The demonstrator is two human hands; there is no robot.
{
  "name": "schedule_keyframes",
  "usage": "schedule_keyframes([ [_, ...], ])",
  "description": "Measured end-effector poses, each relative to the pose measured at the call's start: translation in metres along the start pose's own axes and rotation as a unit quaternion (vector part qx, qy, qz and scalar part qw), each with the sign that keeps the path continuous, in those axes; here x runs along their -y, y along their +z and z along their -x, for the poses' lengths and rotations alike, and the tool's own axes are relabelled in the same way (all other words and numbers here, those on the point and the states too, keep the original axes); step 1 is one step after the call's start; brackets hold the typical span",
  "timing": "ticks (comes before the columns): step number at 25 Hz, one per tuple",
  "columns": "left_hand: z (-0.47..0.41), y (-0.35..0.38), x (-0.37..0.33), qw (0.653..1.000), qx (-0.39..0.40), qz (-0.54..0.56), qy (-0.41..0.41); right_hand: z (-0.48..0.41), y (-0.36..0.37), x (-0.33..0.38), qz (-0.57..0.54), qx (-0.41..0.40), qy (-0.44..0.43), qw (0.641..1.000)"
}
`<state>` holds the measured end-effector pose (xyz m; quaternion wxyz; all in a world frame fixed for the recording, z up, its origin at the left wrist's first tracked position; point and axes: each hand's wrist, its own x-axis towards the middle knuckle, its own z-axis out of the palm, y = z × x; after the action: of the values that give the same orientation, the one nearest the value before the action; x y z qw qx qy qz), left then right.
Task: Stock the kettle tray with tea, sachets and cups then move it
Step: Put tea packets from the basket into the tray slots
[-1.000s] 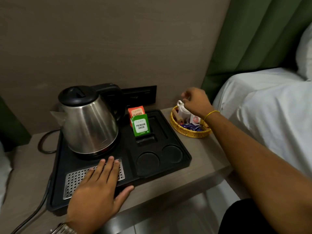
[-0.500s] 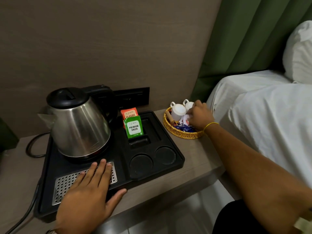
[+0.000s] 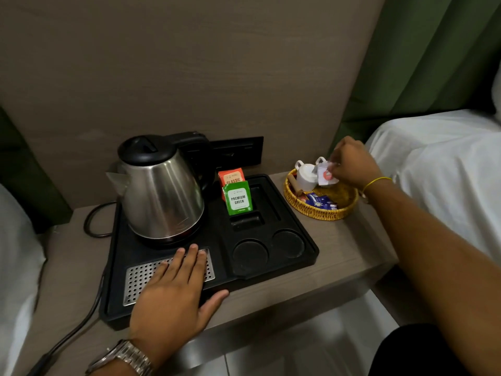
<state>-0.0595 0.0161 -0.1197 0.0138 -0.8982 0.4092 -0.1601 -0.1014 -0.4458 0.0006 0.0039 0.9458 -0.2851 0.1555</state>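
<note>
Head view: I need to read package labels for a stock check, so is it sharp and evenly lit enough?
Head view: dim, warm room light; the green tea packet reads "PREMIUM GREEN", the white sachet in the right hand is motion-blurred; kettle shows soft glare; wide-angle bending curves the edges; the left hand is sharp.

Second cup (image 3: 321,160) mostly behind held sachet (image 3: 326,175)

You see a black tray (image 3: 303,226), steel kettle (image 3: 162,196), green (image 3: 238,199) and orange (image 3: 230,177) tea packets, yellow basket (image 3: 320,210), white cups (image 3: 306,175).
</note>
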Motion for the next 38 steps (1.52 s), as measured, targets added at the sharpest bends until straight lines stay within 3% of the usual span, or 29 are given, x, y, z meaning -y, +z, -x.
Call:
schedule_keyframes([
  [3,-0.002,0.001,-0.003,1.000,0.000,0.006,0.002,-0.001,-0.020,0.021,-0.072,-0.036,-0.014,0.997],
  [9,0.000,0.006,-0.001,1.000,-0.004,0.019,0.001,0.020,-0.005,0.106,-0.220,0.059,-0.129,0.965],
  [15,-0.001,0.007,-0.001,1.000,-0.016,0.017,0.003,0.046,0.041,0.145,-0.188,0.129,-0.202,0.953],
  [22,-0.001,0.005,-0.001,1.000,-0.015,0.008,0.007,0.053,0.060,0.152,-0.192,0.144,-0.212,0.947],
  [27,-0.001,0.004,-0.001,1.000,-0.010,0.012,0.008,0.057,0.059,0.154,-0.184,0.231,-0.245,0.924],
  [34,-0.003,0.006,-0.002,1.000,-0.012,0.007,0.008,0.053,0.046,0.143,-0.161,0.218,-0.241,0.932],
  [38,-0.002,0.006,-0.002,1.000,-0.013,0.001,0.008,0.026,0.018,0.092,-0.193,0.100,-0.077,0.973],
])
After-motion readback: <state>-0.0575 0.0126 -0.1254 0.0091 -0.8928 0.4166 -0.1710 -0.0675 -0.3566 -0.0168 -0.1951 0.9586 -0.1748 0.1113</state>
